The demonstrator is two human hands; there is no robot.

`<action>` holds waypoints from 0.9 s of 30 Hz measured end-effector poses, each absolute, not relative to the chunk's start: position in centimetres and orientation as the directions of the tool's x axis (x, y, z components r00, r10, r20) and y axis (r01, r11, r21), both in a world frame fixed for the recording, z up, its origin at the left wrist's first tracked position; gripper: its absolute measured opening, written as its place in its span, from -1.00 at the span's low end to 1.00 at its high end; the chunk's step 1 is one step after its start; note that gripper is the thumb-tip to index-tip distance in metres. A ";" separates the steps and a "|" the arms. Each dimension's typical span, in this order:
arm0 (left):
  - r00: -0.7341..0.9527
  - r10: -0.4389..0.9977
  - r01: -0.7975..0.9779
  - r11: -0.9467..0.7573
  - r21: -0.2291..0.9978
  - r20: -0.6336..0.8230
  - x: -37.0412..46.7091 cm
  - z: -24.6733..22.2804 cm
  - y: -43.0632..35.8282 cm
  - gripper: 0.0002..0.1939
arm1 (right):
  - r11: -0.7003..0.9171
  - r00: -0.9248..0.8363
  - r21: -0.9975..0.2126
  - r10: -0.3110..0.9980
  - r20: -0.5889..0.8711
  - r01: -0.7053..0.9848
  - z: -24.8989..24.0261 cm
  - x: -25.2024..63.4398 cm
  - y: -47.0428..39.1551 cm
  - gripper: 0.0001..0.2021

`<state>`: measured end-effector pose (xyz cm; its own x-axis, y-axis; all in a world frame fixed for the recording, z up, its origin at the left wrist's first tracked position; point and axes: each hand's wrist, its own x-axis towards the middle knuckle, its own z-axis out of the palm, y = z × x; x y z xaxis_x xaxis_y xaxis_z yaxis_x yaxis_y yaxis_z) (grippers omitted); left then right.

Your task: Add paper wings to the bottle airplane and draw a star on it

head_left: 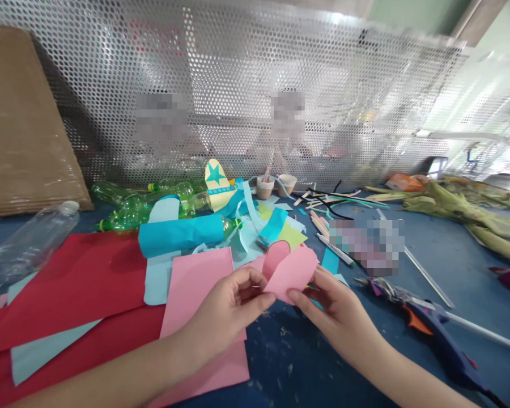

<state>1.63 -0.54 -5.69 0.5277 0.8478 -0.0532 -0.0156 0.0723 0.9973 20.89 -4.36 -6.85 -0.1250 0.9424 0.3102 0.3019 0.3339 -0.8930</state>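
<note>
Between my two hands is a folded piece of pink paper (295, 272) with a rounded, cut edge, held up over the table. My left hand (233, 300) pinches its lower left corner between thumb and fingers. On the other side, my right hand (329, 297) grips its lower right edge, thumb in front and fingers behind. Pink sheets (198, 283) lie just left of and below my left hand. Behind the held paper are light blue, teal and green paper scraps (292, 233). A bottle wrapped in blue paper (182, 233) lies beyond my left hand.
A glue gun (437, 334) with a glue stick lies at right. Red sheets (89, 283) cover the left side, near a clear bottle (34, 243) and green bottles (127, 212). Corn husks (450, 209), a marker (336, 250), and small cups (265, 187) sit before a perforated metal panel (238, 73).
</note>
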 end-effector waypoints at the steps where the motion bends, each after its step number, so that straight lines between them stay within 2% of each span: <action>1: 0.524 0.851 -0.002 0.048 0.999 -0.040 1.6 -5.7 -0.6 -0.78 | 0.340 -0.130 -0.892 0.940 0.315 0.298 -6.8 20.9 -4.4 -0.85; 5: 0.526 0.850 0.015 0.019 1.000 -0.024 1.5 -5.8 -0.7 -0.78 | 0.309 -0.156 -0.921 0.948 0.278 0.235 -6.7 20.7 -4.4 -0.79; 9: 0.516 0.856 -0.007 0.022 1.000 -0.015 1.6 -5.8 -0.8 -0.82 | 0.273 -0.153 -0.942 0.957 0.246 0.197 -6.7 20.4 -4.4 -0.84; 17: 0.456 0.889 -0.024 0.072 0.997 -0.053 1.8 -5.1 -0.7 -0.82 | 0.304 -0.113 -0.905 0.952 0.283 0.296 -6.9 20.6 -4.3 -0.90; 22: 0.418 0.906 -0.044 0.090 0.995 -0.063 1.9 -5.2 -1.0 -0.81 | 0.286 -0.110 -0.927 0.958 0.267 0.244 -7.0 20.5 -4.3 -0.90; 27: 0.452 0.891 -0.067 0.091 0.994 -0.051 2.1 -5.5 -1.5 -0.83 | 0.244 -0.111 -0.953 0.967 0.227 0.178 -6.8 20.2 -4.2 -0.92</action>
